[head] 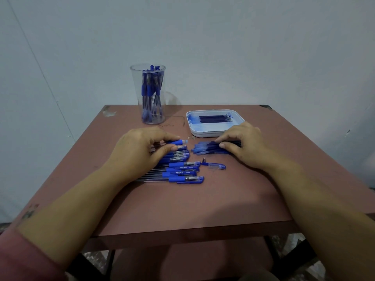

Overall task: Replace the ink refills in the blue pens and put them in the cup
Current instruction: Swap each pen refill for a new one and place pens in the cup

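My left hand (140,148) pinches a blue pen barrel (178,142) between thumb and fingers, just above a row of several blue pens (182,169) lying on the table. My right hand (243,142) rests on a small pile of refills (205,149), its fingertips and thumb closing on one of them. A loose pen cap (216,166) and a small metal tip (204,159) lie between the two piles. At the back left stands a clear cup (149,94) holding several blue pens. A white tray (203,133) at the back right holds several dark refills (215,119).
The reddish-brown table (192,203) stands against a pale wall. Its near edge and dark metal frame show below my forearms. The tray sits just behind my right hand, the cup behind my left.
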